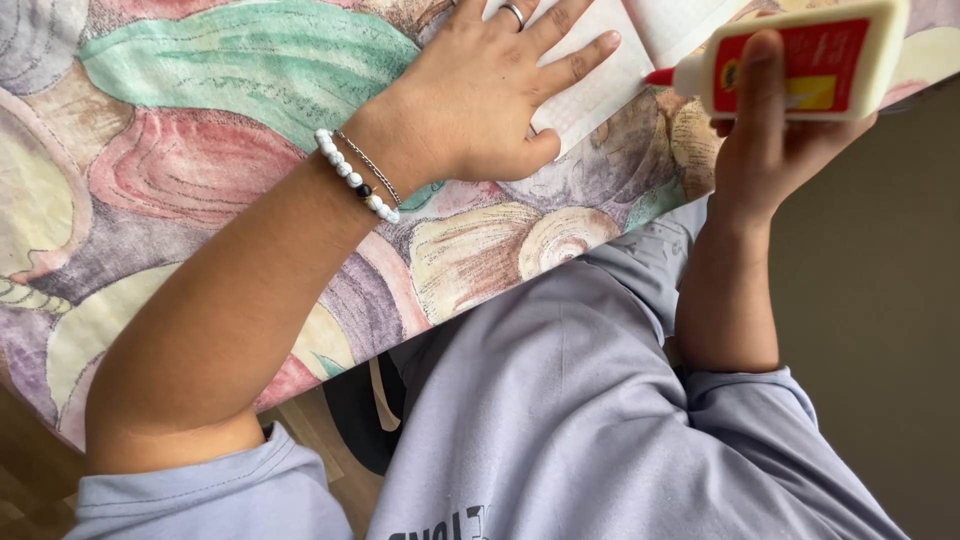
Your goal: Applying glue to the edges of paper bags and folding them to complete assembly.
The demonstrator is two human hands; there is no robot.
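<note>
I see my left hand (490,95) lying flat on the white paper (600,85), fingers (575,62) spread and palm down, pinning the sheet against the patterned tablecloth (200,150). A ring sits on one finger, and a bead bracelet (355,185) with a thin chain circles that wrist.

My right hand (775,140) is wrapped around a glue bottle (800,60), thumb across its red label, the other fingers curled behind where I cannot see them. The bottle lies nearly level, its long axis running left to right across the view, and its red nozzle (660,76) points left toward the paper. The tip sits just at the sheet's near edge, close beside my left fingertips; I cannot tell whether it touches the paper.

So the paper lies to the left of the bottle, along the line of the nozzle, and the right hand is the one nearer that edge. The paper runs out of view at the top. My grey sleeve (740,400) and shirt fill the lower part.
</note>
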